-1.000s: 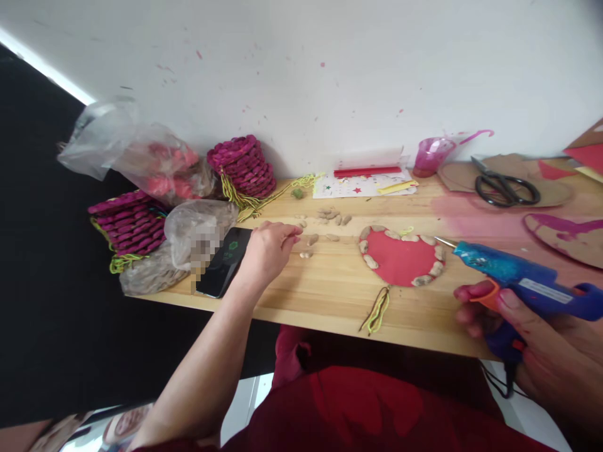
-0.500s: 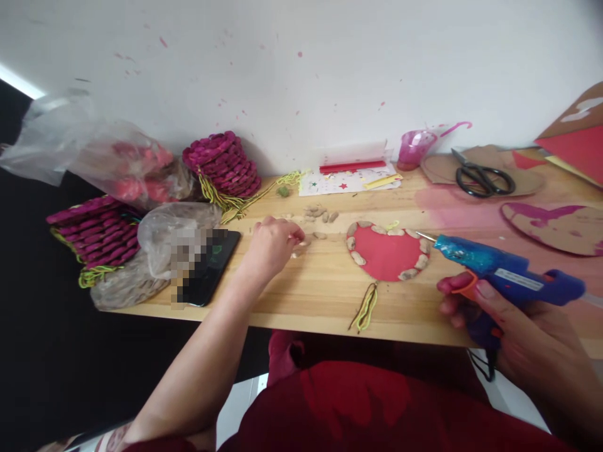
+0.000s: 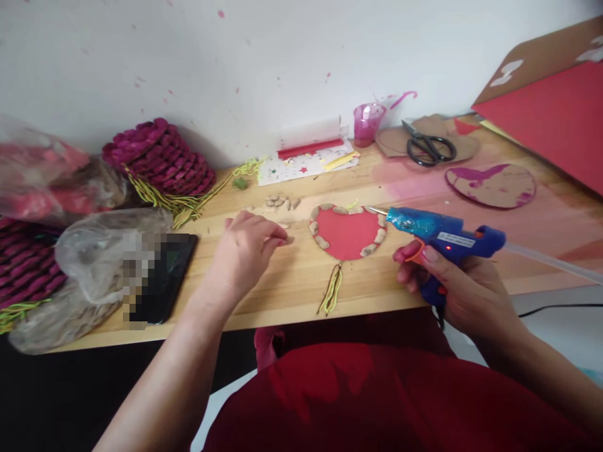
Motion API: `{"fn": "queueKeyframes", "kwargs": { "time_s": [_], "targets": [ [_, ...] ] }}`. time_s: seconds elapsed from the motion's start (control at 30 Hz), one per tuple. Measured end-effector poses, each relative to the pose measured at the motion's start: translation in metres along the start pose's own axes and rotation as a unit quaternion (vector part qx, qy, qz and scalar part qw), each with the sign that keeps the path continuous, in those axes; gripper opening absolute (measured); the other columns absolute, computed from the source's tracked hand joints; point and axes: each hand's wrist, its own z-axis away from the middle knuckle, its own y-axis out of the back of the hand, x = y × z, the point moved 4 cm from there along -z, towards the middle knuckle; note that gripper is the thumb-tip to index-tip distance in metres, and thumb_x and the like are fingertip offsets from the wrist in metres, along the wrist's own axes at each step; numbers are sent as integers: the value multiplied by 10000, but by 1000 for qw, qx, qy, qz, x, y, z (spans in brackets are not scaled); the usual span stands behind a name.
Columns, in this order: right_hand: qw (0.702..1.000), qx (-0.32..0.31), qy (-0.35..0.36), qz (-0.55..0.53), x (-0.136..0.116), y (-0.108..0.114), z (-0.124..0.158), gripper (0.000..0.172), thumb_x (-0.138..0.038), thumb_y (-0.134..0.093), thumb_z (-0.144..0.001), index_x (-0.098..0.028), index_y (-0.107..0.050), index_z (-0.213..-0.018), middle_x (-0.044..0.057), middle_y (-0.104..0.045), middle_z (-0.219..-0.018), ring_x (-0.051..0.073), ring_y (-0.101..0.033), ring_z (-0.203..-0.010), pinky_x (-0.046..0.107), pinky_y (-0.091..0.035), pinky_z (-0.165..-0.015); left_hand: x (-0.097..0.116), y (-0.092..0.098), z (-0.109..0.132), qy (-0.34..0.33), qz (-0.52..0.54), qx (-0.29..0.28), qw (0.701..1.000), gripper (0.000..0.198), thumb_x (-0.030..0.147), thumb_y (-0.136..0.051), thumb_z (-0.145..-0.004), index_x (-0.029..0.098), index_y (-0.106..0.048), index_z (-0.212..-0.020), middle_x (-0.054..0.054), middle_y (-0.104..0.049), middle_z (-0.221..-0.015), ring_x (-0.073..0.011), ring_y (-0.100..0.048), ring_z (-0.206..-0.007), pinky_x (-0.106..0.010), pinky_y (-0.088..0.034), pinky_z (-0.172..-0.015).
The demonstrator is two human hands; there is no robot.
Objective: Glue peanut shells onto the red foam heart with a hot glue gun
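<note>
A red paper heart (image 3: 347,233) edged with peanut shells lies on the wooden table (image 3: 301,282), a yellow yarn tassel (image 3: 331,297) below its tip. My right hand (image 3: 452,289) grips a blue glue gun (image 3: 440,233), its nozzle at the heart's upper right edge. My left hand (image 3: 245,248) rests left of the heart, fingers pinched on a peanut shell (image 3: 286,239). More loose shells (image 3: 281,201) lie just beyond it.
A black phone (image 3: 164,276) and plastic bags (image 3: 94,251) sit at the left with magenta woven baskets (image 3: 160,157). Scissors (image 3: 426,147) on cardboard, a pink cup (image 3: 366,123), star paper (image 3: 306,164), a paint-stained disc (image 3: 490,185) and a red sheet (image 3: 556,119) lie at the back and right.
The view swung right and down. My left hand closed on a shell from the table. The glue gun stays by the heart's right edge.
</note>
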Motion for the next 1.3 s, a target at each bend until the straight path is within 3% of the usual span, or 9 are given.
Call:
{"fn": "queueKeyframes", "kwargs": {
  "time_s": [0.13, 0.27, 0.5, 0.77, 0.93, 1.03, 1.3],
  "targets": [
    [1000, -9, 5, 1, -2, -1, 1, 189, -442, -730, -884, -264, -784, -849, 26, -715, -721, 145, -621, -583, 264, -479, -527, 51, -10, -3, -106, 21, -9, 994, 155, 213, -618, -971, 230, -712, -849, -12, -722, -855, -213, -591, -903, -404, -375, -865],
    [1000, -9, 11, -1, -5, -2, 3, 189, -416, -723, -896, -240, -779, -854, 29, -721, -735, 135, -626, -584, 260, -488, -533, 73, -25, -11, -152, -6, -57, 987, 172, 188, -573, -990, 193, -688, -862, -47, -691, -881, -233, -561, -948, -412, -384, -880],
    [1000, -21, 6, -16, -2, -1, 2, 175, -385, -713, -915, -225, -776, -881, 20, -726, -749, 110, -637, -609, 213, -503, -543, 77, -29, -17, -178, -14, -97, 979, 197, 188, -548, -1003, 184, -668, -846, -52, -665, -875, -230, -536, -933, -397, -376, -851],
    [1000, -15, 12, 2, -2, 1, 3, 189, -433, -725, -886, -252, -779, -870, 25, -721, -732, 141, -626, -590, 260, -503, -517, 72, -31, -17, -179, -1, -103, 979, 149, 219, -570, -999, 211, -694, -917, -41, -671, -913, -231, -536, -964, -393, -355, -866],
    [1000, -15, 13, 10, -1, 2, 2, 185, -448, -723, -887, -276, -789, -868, 30, -720, -744, 152, -626, -588, 278, -507, -510, 52, -15, -16, -155, -10, -1, 988, 117, 231, -609, -982, 242, -711, -1039, -23, -709, -913, -211, -566, -903, -395, -332, -824],
    [1000, -8, 15, 2, -1, 2, 3, 170, -432, -726, -890, -278, -791, -865, 30, -720, -780, 146, -634, -610, 264, -508, -510, 44, -12, -15, -144, -17, 20, 989, 88, 263, -643, -964, 235, -724, -981, -26, -715, -872, -220, -568, -887, -402, -325, -810],
    [1000, -7, 17, 1, -3, -1, 1, 186, -447, -742, -868, -267, -789, -856, 20, -724, -731, 139, -631, -580, 257, -508, -504, 63, -28, -13, -163, 33, -46, 985, 116, 265, -625, -974, 230, -732, -949, -36, -678, -917, -221, -551, -943, -397, -364, -867]
  ]
}}
